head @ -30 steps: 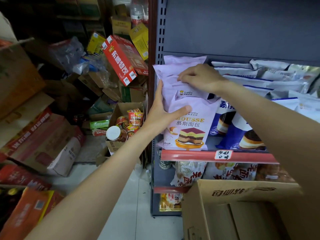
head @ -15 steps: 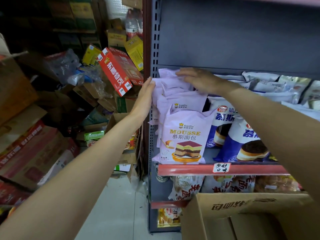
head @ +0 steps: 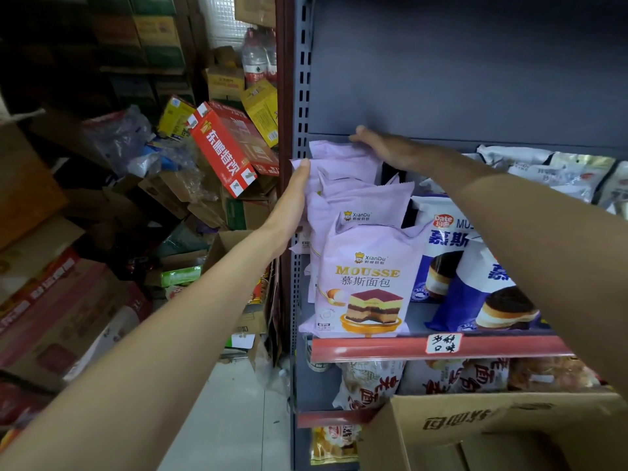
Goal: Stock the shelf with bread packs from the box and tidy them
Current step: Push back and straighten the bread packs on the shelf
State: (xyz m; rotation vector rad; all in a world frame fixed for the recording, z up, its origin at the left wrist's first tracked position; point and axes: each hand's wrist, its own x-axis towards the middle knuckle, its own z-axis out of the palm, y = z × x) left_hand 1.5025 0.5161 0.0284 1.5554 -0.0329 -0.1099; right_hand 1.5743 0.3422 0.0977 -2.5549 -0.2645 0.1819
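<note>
The shelf [head: 441,348] is tall and gray, with a red strip along its front edge. Below it, at the bottom right, sits the box [head: 475,433]; I cannot see if any packs are left inside.

On the shelf stands a row of purple packs [head: 360,287], front to back, at the far left end. Blue packs [head: 455,253] stand just beside them.

The left hand [head: 292,205] is flat, fingers straight, pressing the left side of the purple row. The right hand [head: 387,147] lies flat on top of the back packs, fingers straight. Neither hand grips anything.

The packs are soft and slippery. If the left hand pushes too hard, the row could bump the blue packs over. If it lets go too soon, the packs could slide off the open left end. The front pack is right at the edge and could tip off.
</note>
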